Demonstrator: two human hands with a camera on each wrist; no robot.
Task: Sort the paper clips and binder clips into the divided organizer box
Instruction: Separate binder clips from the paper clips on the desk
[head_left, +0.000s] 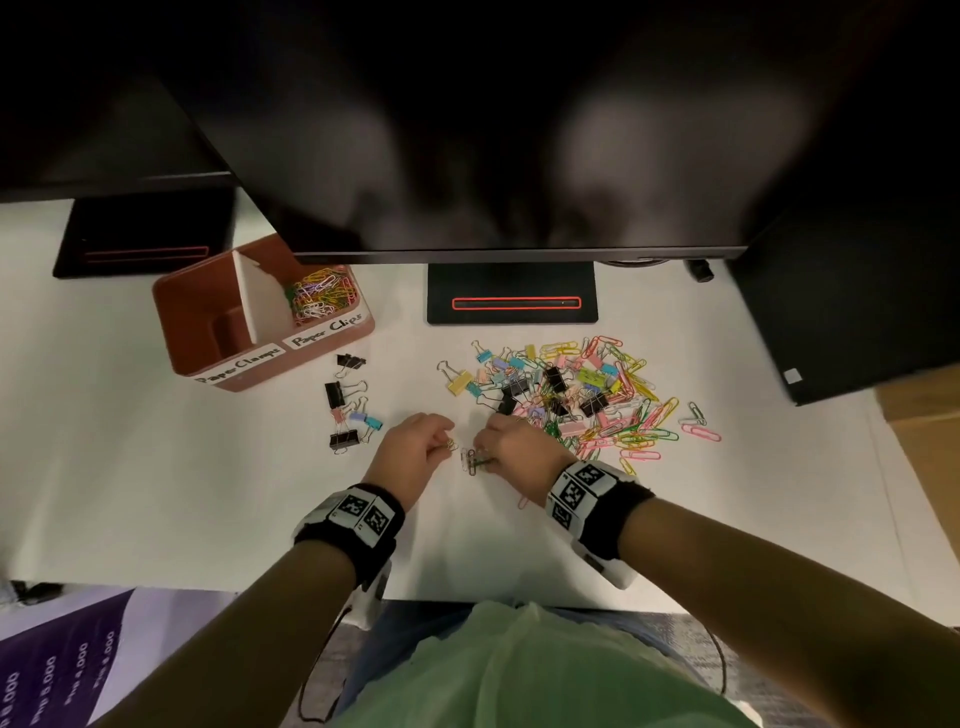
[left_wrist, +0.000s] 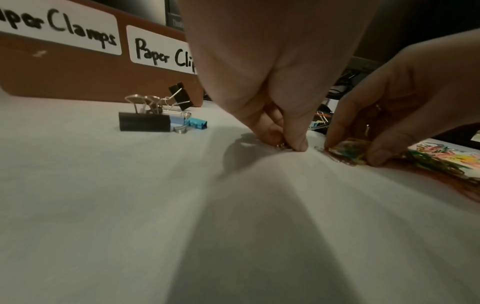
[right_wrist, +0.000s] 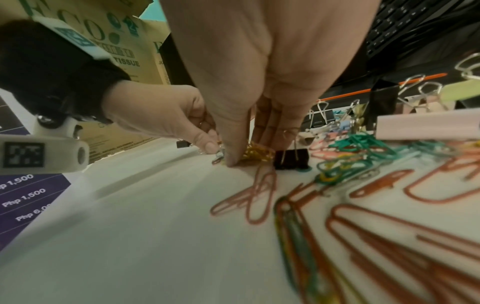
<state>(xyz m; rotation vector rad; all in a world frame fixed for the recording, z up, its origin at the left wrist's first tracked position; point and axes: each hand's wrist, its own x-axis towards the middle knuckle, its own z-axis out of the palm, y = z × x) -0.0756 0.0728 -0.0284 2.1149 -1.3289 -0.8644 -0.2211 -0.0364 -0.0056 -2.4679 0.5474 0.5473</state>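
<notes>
A brown organizer box (head_left: 195, 332) stands at the back left. Its compartment labelled "Paper Clips" holds coloured paper clips (head_left: 319, 293); the one labelled "Paper Clamps" shows no clips. A mixed pile of paper clips and binder clips (head_left: 576, 397) lies right of centre. My left hand (head_left: 445, 441) pinches a small paper clip (left_wrist: 281, 146) against the table. Just to its right, my right hand (head_left: 485, 454) has thumb and fingers down around a small bunch of paper clips (left_wrist: 348, 154). A black binder clip (right_wrist: 291, 159) stands right behind that bunch.
Several binder clips (head_left: 348, 410) lie apart between the box and my left hand. A monitor with its black stand (head_left: 511, 293) overhangs the back of the white table (head_left: 156, 467). A dark case (head_left: 852, 312) stands at the right. Loose pink clips (right_wrist: 249, 197) lie near my right wrist.
</notes>
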